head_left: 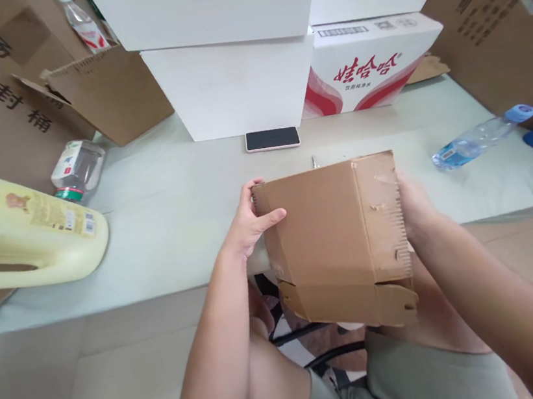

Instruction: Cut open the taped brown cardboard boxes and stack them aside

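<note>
A flattened brown cardboard box (324, 231) is held up between both hands over the table's front edge and my lap. It has fold lines, a torn, ridged right edge and slotted flaps at the bottom. My left hand (252, 218) grips its upper left edge, thumb across the near face and fingers going behind. On the right side, my right hand (414, 203) is at the cardboard's edge, its fingers hidden behind it. Just beyond the cardboard, a small metal object (314, 162) pokes out, mostly hidden. A phone (272, 139) lies flat farther back.
White cartons (235, 79) are stacked at the back, beside a red-and-white carton (372, 71). On the left are a large yellow jug (57, 247), a clear jar (78, 168) and an open cardboard box (110, 96). A water bottle (481, 137) lies to the right on the pale tablecloth (164, 239).
</note>
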Demonstrator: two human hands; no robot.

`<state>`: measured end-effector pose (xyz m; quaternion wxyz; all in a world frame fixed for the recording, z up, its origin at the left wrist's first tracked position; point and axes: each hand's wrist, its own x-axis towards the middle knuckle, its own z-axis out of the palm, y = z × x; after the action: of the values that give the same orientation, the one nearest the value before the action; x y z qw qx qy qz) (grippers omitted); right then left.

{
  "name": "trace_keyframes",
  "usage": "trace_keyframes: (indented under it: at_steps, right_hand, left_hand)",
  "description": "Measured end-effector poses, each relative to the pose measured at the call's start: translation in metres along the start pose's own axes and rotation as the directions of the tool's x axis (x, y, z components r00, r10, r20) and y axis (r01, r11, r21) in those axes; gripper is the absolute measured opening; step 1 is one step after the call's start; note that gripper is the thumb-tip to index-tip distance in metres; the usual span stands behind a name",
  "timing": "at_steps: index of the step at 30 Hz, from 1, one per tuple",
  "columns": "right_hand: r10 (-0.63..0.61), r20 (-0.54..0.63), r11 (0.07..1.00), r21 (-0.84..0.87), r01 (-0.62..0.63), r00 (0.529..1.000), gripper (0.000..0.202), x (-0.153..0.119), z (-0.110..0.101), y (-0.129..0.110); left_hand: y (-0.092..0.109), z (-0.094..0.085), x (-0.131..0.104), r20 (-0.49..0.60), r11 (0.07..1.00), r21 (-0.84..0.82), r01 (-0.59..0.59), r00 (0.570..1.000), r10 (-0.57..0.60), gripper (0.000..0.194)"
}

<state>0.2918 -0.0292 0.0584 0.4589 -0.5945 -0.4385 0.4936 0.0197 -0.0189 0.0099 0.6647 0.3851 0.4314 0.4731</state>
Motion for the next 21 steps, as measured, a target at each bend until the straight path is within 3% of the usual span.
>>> trace_keyframes:
  at_steps: [2,6,12,16,18,21]
  right_hand:
    - [0.088,0.058,0.990,0.107,-0.093,0.994,0.041,0.000,0.001,-0.002]
    - [0.026,0.105,0.977,0.208,-0.047,0.994,0.049,-0.010,-0.012,0.009]
    - [0.162,0.168,0.973,0.135,-0.186,0.972,0.057,-0.035,-0.051,0.051]
    - [0.147,0.273,0.973,0.131,-0.188,0.951,0.056,-0.052,-0.049,0.064]
    - [0.155,0.239,0.980,0.082,-0.179,0.959,0.050,-0.058,-0.038,0.061]
    - [0.171,0.084,0.981,0.079,-0.178,0.982,0.050,-0.062,-0.028,0.049]
  left_hand:
    - [-0.001,0.001,0.003,-0.083,0.998,-0.046,-0.040,0.996,0.036,0.085]
    - [-0.001,0.000,0.007,-0.243,0.987,-0.107,-0.119,0.966,0.090,0.059]
    - [0.004,-0.008,0.012,-0.418,0.917,-0.247,-0.313,0.888,0.190,0.048]
    - [0.000,-0.012,0.018,-0.496,0.892,-0.301,-0.338,0.854,0.156,0.039]
    - [-0.003,-0.011,0.020,-0.510,0.897,-0.302,-0.324,0.849,0.135,0.036]
    - [-0.002,-0.005,0.020,-0.481,0.905,-0.332,-0.265,0.873,0.079,0.034]
